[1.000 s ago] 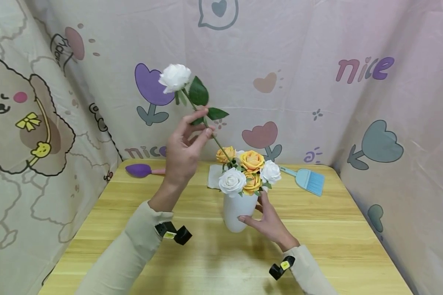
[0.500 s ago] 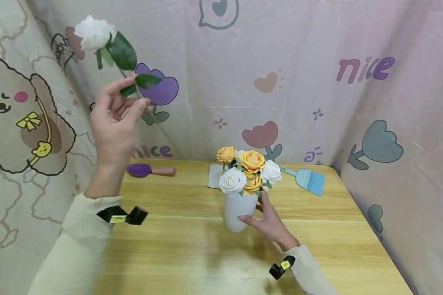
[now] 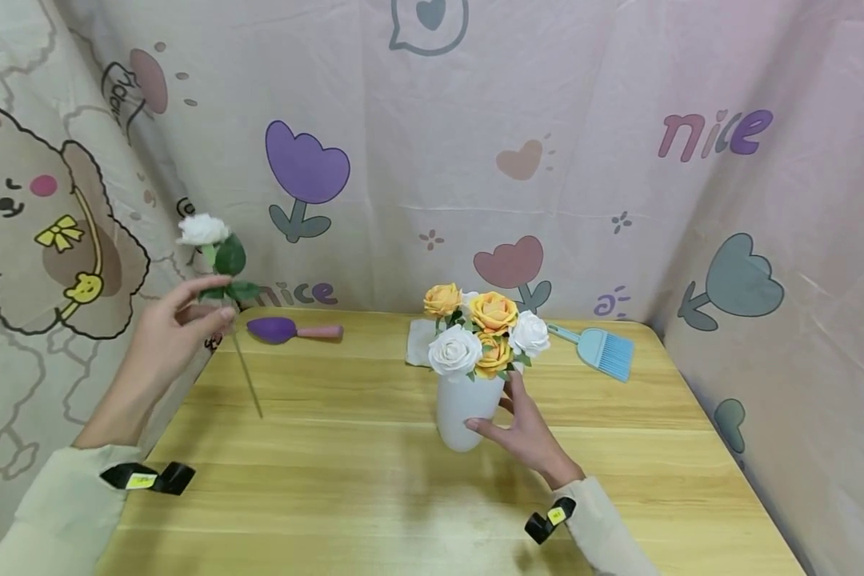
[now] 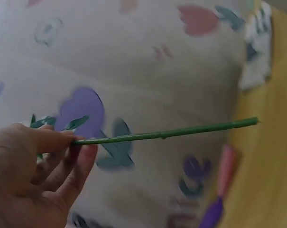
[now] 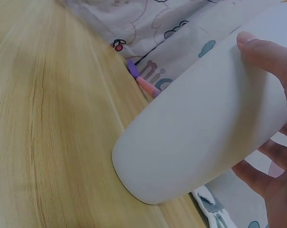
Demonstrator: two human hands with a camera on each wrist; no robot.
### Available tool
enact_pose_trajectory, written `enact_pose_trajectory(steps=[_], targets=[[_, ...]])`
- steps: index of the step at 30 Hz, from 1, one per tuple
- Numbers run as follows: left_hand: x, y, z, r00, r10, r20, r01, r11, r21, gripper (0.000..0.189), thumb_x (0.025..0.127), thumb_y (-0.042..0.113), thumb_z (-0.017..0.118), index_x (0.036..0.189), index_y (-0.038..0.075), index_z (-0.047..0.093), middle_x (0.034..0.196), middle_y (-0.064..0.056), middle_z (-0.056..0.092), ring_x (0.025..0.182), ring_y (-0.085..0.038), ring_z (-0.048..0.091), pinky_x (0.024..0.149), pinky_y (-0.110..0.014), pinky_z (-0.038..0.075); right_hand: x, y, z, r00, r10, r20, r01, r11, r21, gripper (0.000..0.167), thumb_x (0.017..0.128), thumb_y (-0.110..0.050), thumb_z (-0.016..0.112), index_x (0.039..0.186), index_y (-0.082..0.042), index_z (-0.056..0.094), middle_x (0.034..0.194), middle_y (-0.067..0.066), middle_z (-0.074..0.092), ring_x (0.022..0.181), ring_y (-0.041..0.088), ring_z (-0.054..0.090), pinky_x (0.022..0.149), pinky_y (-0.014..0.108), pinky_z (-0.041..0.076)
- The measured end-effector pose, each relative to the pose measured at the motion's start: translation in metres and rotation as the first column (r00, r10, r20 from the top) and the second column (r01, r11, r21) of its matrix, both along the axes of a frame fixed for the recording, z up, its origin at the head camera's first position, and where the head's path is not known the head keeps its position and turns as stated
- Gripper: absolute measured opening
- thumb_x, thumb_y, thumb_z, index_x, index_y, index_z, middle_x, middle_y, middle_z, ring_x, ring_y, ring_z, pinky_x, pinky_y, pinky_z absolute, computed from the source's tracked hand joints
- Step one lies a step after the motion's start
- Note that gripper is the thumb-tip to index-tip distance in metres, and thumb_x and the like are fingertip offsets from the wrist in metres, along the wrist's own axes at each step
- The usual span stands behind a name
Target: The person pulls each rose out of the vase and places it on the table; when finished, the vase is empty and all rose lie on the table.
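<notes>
Over the table's left side, my left hand (image 3: 169,332) pinches the stem of a white rose (image 3: 204,230) between thumb and fingers. The bloom points up, and the bare lower stem (image 4: 181,131) sticks out past the fingertips in the left wrist view. My right hand (image 3: 529,428) grips the side of a white vase (image 5: 195,123), which stands upright on the table. Yellow roses (image 3: 493,313) and white roses (image 3: 454,350) fill its mouth; their stems are hidden inside.
A purple trowel (image 3: 272,330) with a pink handle lies at the table's back left. Behind the vase is a folded white cloth (image 3: 419,342). A light blue brush and dustpan (image 3: 605,354) lie at the back right. Printed curtains (image 3: 418,144) enclose the wooden table (image 3: 317,480).
My left hand has carried the white rose out of the vase, up and to the left, then lowered it at the far left. The right hand and vase have stayed in place.
</notes>
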State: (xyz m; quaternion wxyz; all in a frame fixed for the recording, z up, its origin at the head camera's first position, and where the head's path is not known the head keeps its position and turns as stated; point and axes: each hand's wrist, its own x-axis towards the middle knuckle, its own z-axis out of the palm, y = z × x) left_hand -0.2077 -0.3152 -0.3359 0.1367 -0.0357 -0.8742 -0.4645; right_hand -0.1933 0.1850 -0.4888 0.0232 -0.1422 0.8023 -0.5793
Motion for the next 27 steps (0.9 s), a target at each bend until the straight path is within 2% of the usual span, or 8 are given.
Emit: enact_pose_trajectory(steps=[2,4,8,13,16,18,23,27], targets=[[0.002,-0.014,-0.015,0.998,-0.002,0.062,0.007,0.997,-0.081,0.057,0.11,0.028,0.068,0.164,0.017,0.05,0.096,0.023,0.077,0.084,0.001,0.073,0.074,-0.011,0.055,0.0,0.0,0.0,1.0,-0.002,0.005,0.002,1.0,-0.002,0.099,0.09,-0.03,0.092,0.164,-0.029,0.027,0.17,0.012,0.042,0.154,0.046,0.046,0.122,0.07,0.043],[0.005,-0.027,-0.032,0.996,0.0,0.086,0.014,0.987,-0.16,0.056,0.111,0.027,0.067,0.162,0.013,0.051,0.096,0.013,0.08,0.081,-0.002,0.074,0.073,-0.014,0.056,0.001,0.0,0.001,1.0,-0.002,0.009,0.002,1.0,-0.005,0.1,0.09,-0.029,0.093,0.165,-0.03,0.027,0.17,0.011,0.042,0.154,0.046,0.046,0.122,0.07,0.043],[0.011,-0.046,-0.067,0.992,0.005,0.126,0.026,0.971,-0.238,0.05,0.111,0.023,0.066,0.158,0.007,0.054,0.098,-0.009,0.079,0.078,-0.005,0.07,0.068,-0.022,0.057,0.001,-0.001,0.001,1.0,0.004,0.001,-0.004,1.0,-0.008,0.1,0.09,-0.029,0.093,0.165,-0.029,0.027,0.17,0.011,0.042,0.154,0.046,0.046,0.122,0.07,0.043],[0.014,-0.062,-0.103,0.98,0.002,0.199,0.058,0.953,-0.297,0.046,0.112,0.02,0.065,0.153,0.002,0.057,0.093,-0.012,0.072,0.078,-0.01,0.07,0.065,-0.026,0.054,0.001,0.0,0.002,1.0,0.011,-0.01,-0.011,1.0,-0.006,0.098,0.091,-0.028,0.092,0.164,-0.029,0.027,0.171,0.009,0.041,0.156,0.044,0.044,0.123,0.07,0.042],[0.011,-0.069,-0.12,0.971,-0.02,0.237,0.09,0.953,-0.288,0.044,0.11,0.011,0.066,0.15,-0.005,0.058,0.094,-0.016,0.076,0.08,-0.016,0.073,0.065,-0.029,0.058,0.0,0.0,0.001,0.999,0.019,-0.025,-0.019,1.0,-0.001,0.098,0.092,-0.028,0.091,0.165,-0.027,0.026,0.171,0.011,0.04,0.156,0.044,0.043,0.124,0.07,0.041],[0.009,-0.072,-0.128,0.962,-0.036,0.27,0.109,0.96,-0.257,0.042,0.109,0.006,0.065,0.148,-0.009,0.057,0.101,-0.021,0.078,0.083,-0.02,0.074,0.068,-0.03,0.061,-0.001,0.0,0.001,0.999,0.019,-0.029,-0.019,1.0,-0.006,0.098,0.092,-0.028,0.091,0.164,-0.027,0.027,0.171,0.012,0.041,0.156,0.044,0.043,0.124,0.07,0.041],[0.003,-0.076,-0.147,0.947,-0.031,0.32,0.106,0.97,-0.22,0.042,0.109,0.003,0.063,0.147,-0.011,0.056,0.109,-0.025,0.079,0.088,-0.025,0.077,0.071,-0.029,0.063,-0.002,0.0,0.0,1.0,0.004,-0.014,-0.004,1.0,-0.003,0.097,0.091,-0.028,0.092,0.164,-0.028,0.028,0.169,0.012,0.043,0.155,0.043,0.045,0.124,0.069,0.041],[0.002,-0.079,-0.161,0.946,-0.013,0.323,0.091,0.969,-0.229,0.041,0.109,0.003,0.062,0.147,-0.009,0.056,0.101,-0.021,0.078,0.082,-0.021,0.075,0.061,-0.029,0.058,-0.002,0.0,-0.001,1.0,0.005,-0.012,-0.005,1.0,0.01,0.096,0.092,-0.028,0.091,0.163,-0.026,0.028,0.17,0.014,0.041,0.156,0.044,0.044,0.124,0.07,0.041]])
